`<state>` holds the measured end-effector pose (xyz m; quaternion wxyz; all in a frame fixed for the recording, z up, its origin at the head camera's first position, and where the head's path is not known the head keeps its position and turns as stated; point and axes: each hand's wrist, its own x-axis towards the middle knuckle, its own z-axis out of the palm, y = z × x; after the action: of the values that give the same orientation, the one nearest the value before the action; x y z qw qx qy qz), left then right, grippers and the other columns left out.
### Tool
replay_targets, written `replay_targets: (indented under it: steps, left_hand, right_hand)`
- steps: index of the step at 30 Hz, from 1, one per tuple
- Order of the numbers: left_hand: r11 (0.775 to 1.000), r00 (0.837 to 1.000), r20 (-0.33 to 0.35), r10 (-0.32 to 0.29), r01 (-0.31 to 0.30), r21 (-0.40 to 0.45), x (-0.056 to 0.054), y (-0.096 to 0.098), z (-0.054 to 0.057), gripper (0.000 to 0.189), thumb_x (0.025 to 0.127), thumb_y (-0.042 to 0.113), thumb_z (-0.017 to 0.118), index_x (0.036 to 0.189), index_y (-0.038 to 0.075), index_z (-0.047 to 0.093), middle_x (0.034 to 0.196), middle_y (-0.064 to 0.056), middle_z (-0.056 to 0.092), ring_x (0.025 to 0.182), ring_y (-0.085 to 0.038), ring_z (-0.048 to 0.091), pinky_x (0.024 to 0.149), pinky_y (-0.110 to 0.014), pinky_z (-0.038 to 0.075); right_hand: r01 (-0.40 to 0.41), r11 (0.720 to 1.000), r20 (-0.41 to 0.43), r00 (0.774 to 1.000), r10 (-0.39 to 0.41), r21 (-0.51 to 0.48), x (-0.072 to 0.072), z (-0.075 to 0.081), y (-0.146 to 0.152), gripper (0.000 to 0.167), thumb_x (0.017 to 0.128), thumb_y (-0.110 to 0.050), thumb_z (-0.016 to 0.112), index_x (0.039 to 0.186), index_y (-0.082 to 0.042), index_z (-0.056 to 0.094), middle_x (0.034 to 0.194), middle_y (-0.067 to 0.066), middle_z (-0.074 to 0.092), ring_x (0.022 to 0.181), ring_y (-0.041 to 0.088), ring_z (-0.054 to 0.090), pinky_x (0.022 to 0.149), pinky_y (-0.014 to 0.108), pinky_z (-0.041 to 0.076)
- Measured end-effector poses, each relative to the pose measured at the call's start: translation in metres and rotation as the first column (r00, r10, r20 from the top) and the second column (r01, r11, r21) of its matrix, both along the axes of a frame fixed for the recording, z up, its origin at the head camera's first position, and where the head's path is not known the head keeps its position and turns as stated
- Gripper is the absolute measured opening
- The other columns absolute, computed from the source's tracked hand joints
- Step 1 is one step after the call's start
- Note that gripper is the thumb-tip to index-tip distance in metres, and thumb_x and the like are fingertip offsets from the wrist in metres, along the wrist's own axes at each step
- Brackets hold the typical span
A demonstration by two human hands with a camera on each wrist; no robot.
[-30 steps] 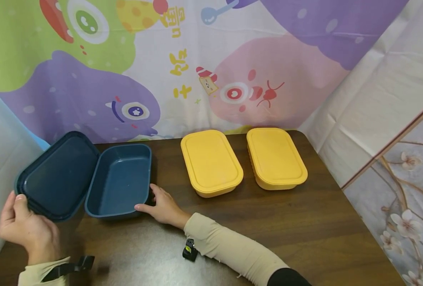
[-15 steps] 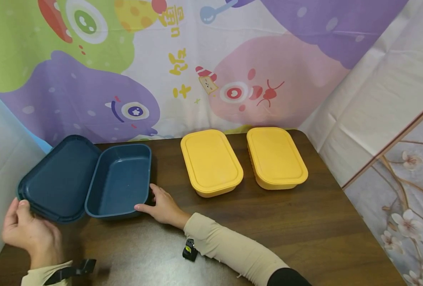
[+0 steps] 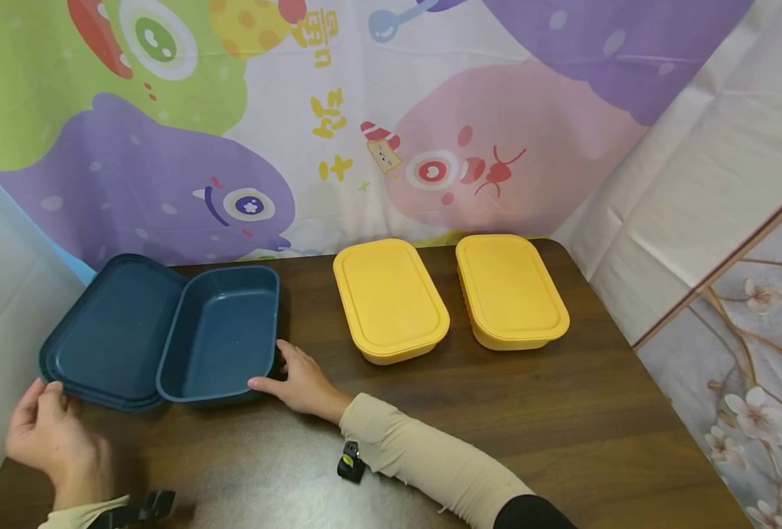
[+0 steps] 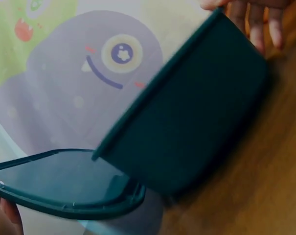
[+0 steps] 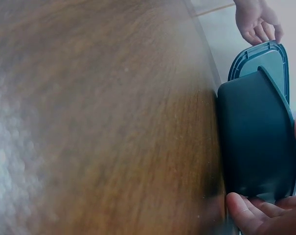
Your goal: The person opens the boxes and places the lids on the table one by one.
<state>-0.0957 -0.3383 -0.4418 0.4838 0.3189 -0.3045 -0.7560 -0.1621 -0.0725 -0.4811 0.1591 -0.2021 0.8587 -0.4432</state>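
A dark blue rectangular food container (image 3: 225, 338) stands uncovered at the table's left, its inside bare. My right hand (image 3: 305, 386) grips its near right corner, thumb at the front rim and fingers along the side. Beside it on the left is the matching dark blue lid (image 3: 109, 334), underside up, its right edge against the container's left rim. My left hand (image 3: 56, 441) pinches the lid's near left corner between thumb and fingers. In the left wrist view the lid (image 4: 64, 181) is low, next to the container's outer wall (image 4: 196, 103). The right wrist view shows the container (image 5: 258, 137) from its side.
Two yellow lidded containers, one nearer the middle (image 3: 392, 300) and one further right (image 3: 512, 290), sit toward the back of the brown wooden table (image 3: 562, 426). A cartoon-printed cloth (image 3: 338, 147) hangs right behind the table's back edge.
My left hand has lowered the lid's outer side, so the lid lies flatter and slightly nearer. My right hand and the container have stayed in place.
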Motion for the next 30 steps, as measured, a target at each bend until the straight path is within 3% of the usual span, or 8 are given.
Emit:
replay_targets:
  steps: [5, 13, 20, 24, 30]
  left_hand:
    - [0.999, 0.996, 0.092, -0.017, 0.021, -0.039, 0.005, -0.003, -0.006, 0.009, 0.084, -0.005, 0.067, 0.091, 0.0, 0.069, 0.089, -0.006, 0.058, 0.067, -0.013, 0.05, 0.058, -0.019, 0.042]
    - [0.999, 0.995, 0.093, -0.035, 0.037, -0.026, 0.01, -0.011, -0.013, 0.01, 0.082, -0.008, 0.067, 0.09, -0.001, 0.068, 0.084, -0.005, 0.06, 0.062, -0.012, 0.055, 0.055, -0.018, 0.045]
    - [0.998, 0.991, 0.133, -0.031, 0.039, -0.056, 0.011, -0.013, -0.015, 0.014, 0.083, -0.011, 0.062, 0.089, 0.0, 0.069, 0.088, -0.006, 0.059, 0.058, -0.011, 0.054, 0.053, -0.017, 0.046]
    - [0.997, 0.988, 0.146, -0.044, 0.054, -0.063, 0.011, -0.015, -0.017, 0.019, 0.082, -0.014, 0.061, 0.09, 0.001, 0.069, 0.082, -0.004, 0.056, 0.061, -0.011, 0.054, 0.052, -0.016, 0.047]
    - [0.989, 0.965, 0.231, -0.12, 0.136, -0.052, 0.013, -0.021, -0.019, 0.024, 0.084, -0.014, 0.058, 0.094, 0.007, 0.067, 0.083, -0.002, 0.054, 0.062, -0.008, 0.056, 0.052, -0.015, 0.05]
  right_hand:
    - [0.001, 1.0, 0.002, 1.0, -0.001, -0.002, 0.0, -0.001, 0.0, 0.081, 0.089, -0.047, 0.066, 0.151, -0.009, 0.032, 0.146, 0.009, 0.048, 0.117, 0.018, 0.058, 0.092, 0.027, 0.05]
    - [-0.007, 1.0, -0.002, 1.0, 0.007, -0.006, -0.001, -0.002, -0.001, 0.081, 0.089, -0.047, 0.066, 0.152, -0.007, 0.032, 0.148, 0.011, 0.046, 0.118, 0.018, 0.058, 0.093, 0.027, 0.05]
    - [-0.005, 1.0, 0.0, 1.0, 0.005, -0.009, -0.001, -0.003, -0.001, 0.081, 0.09, -0.047, 0.066, 0.151, -0.007, 0.032, 0.148, 0.011, 0.046, 0.119, 0.019, 0.058, 0.094, 0.027, 0.05]
    - [-0.003, 1.0, -0.001, 1.0, 0.003, -0.004, -0.001, -0.003, -0.001, 0.08, 0.09, -0.047, 0.066, 0.151, -0.008, 0.032, 0.147, 0.011, 0.047, 0.119, 0.019, 0.058, 0.094, 0.028, 0.05]
    - [0.005, 1.0, 0.008, 1.0, -0.005, 0.004, 0.0, -0.001, -0.002, 0.08, 0.09, -0.047, 0.066, 0.151, -0.008, 0.032, 0.148, 0.011, 0.046, 0.12, 0.019, 0.057, 0.095, 0.028, 0.05]
